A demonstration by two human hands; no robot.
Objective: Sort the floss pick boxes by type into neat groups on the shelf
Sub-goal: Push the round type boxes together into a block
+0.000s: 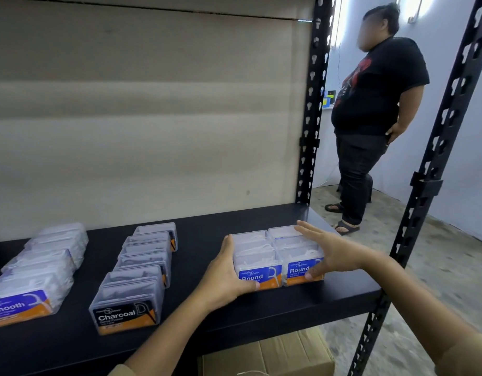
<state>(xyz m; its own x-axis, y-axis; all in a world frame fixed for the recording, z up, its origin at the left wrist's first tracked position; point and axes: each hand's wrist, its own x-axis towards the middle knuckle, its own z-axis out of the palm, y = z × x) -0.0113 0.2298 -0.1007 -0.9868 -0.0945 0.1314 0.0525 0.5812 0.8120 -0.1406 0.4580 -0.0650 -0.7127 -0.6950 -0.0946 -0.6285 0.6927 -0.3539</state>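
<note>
- Clear hard plastic on every floss pick box on the black shelf (207, 316). I judge them light, stiff and slick-walled, with lids that might pop under a hard squeeze.
- Smooth row (31, 270): left of the Charcoal row (136, 278) and well apart from it. Runs front to back, somewhat skewed.
- Charcoal row: my reference. Single file, front to back, slightly stepped.
- Left hand (226, 272): right of the Charcoal row. Fingers straight, palm flat against the left wall of the Round block (272, 253), thumb at its front lower corner. Nothing clasped.
- Round block: right of the Charcoal row, well apart. Two files side by side and touching, labels to the front. It sits directly between my two palms.
- Right hand (323, 253): farthest right of the Charcoal row. Fingers straight along the block's right top edge, thumb on the front label of the right front box. It presses and does not curl round.
- Judgement: the boxes are loose from one another, so the block would likely buckle if lifted. Even pressure low on both side walls, then slide.
</note>
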